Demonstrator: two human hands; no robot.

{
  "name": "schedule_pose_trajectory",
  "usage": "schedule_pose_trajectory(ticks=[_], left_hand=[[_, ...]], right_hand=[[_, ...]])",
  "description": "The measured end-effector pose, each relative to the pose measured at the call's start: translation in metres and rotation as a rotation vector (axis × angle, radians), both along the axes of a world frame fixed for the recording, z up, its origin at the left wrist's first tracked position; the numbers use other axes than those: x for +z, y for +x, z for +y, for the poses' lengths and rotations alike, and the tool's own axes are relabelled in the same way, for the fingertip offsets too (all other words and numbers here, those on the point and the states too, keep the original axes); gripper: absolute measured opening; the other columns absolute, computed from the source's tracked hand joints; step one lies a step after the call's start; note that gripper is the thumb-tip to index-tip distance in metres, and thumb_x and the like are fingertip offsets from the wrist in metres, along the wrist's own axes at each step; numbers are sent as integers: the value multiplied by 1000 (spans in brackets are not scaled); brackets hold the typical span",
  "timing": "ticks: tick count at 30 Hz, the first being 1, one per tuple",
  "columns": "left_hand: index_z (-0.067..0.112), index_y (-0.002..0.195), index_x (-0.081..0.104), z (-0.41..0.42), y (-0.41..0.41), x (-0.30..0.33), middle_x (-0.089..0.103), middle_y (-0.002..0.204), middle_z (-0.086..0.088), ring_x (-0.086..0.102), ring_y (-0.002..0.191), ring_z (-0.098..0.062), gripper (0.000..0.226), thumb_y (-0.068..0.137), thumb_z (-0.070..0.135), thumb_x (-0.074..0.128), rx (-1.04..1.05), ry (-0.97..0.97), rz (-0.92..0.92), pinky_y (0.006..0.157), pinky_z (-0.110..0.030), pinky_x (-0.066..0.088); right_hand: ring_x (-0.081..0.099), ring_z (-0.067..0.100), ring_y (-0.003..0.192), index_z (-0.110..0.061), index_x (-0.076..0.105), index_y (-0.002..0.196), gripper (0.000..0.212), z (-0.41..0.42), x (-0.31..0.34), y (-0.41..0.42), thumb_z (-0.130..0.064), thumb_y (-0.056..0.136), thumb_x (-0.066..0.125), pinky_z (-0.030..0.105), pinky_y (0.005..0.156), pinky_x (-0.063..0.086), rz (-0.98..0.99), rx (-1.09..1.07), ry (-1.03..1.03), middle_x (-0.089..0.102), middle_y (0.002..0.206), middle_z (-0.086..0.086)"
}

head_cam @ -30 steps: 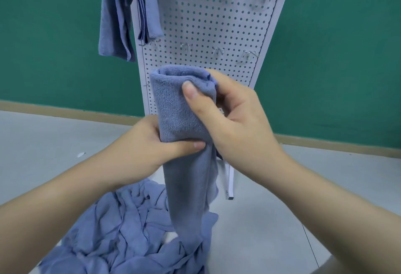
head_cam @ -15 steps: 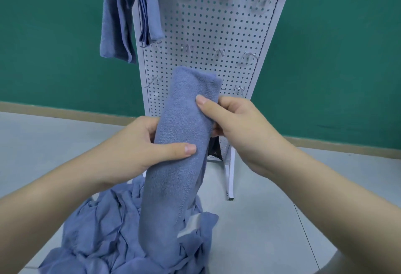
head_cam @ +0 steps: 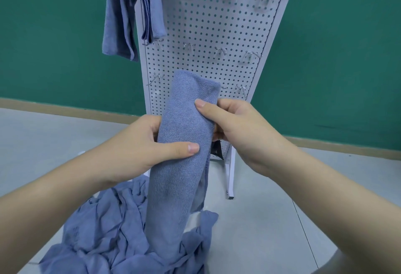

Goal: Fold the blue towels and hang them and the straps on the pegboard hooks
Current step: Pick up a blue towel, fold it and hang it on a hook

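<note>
Both hands on the folded towel, dead centre before the pegboard. Left hand wraps it; right hand pinches its upper edge. Pile at 7 o'clock on the floor. Risk I see: loosening fingers lets the fold spring open short of a hook.

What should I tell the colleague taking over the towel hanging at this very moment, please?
Left hand: grips the folded towel mid-length, thumb across its front.
Right hand: pinches the same towel nearer its top fold.
Done: several hung towels drape from the top hooks of the pegboard.
Left: hang the held towel on an empty hook, then fold and hang what lies in the pile of blue cloth on the floor.
</note>
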State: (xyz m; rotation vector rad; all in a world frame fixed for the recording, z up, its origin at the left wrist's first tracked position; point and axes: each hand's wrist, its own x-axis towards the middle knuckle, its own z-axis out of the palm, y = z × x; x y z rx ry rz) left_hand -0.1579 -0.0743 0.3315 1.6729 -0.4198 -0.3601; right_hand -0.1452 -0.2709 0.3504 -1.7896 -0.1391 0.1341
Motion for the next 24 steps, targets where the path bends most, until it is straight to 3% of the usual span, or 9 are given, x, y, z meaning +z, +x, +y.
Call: schedule_pose_trajectory(ticks=[4,7,9,13,16,18,24], left_hand=[[12,116,74,-3,-1,-2,79,112,-2,75,106,-19,36,80,18,73,-11,-21,15,86,-24,59],[15,117,73,-4,0,-6,78,114,0,74,108,-17,37,82,16,84,-8,-10,9,90,-25,58],[17,118,71,-4,0,-7,78,114,1,73,109,-16,39,79,19,77,1,-17,-8,93,-27,58],[14,117,72,-8,1,-7,78,113,-1,74,108,-19,38,81,24,76,51,-74,-32,93,-35,59],[11,114,73,-13,2,-11,78,113,-5,75,107,-24,40,80,31,78,79,-145,21,91,-39,60],[13,111,75,-15,1,-15,79,110,-3,76,103,-20,43,76,36,82,58,-101,28,86,-31,60],[15,118,73,-14,1,-18,77,117,1,74,109,-19,36,87,31,75,-23,-16,57,94,-32,59]], right_hand=[[66,24,87,-4,74,105,32,2,0,-2,-35,99,67,57,103,52,-33,-13,0,77,106,15],[73,27,94,0,73,106,29,4,1,-7,-28,99,68,57,99,54,-92,-25,23,76,107,20],[74,33,101,-2,75,104,27,8,1,-10,-28,97,71,58,96,55,-144,-32,26,76,105,19],[70,30,88,-1,72,98,30,11,5,-13,-31,96,72,62,92,54,-245,-103,89,72,102,25],[72,36,103,-2,70,103,29,6,10,-11,-30,99,68,58,94,57,-247,-209,225,75,107,20],[73,28,97,-5,69,104,25,1,13,-7,-29,103,64,47,85,58,-229,-265,274,76,105,15],[62,28,88,0,59,121,38,-12,13,1,-35,106,57,50,73,54,-175,-369,341,68,111,27]])
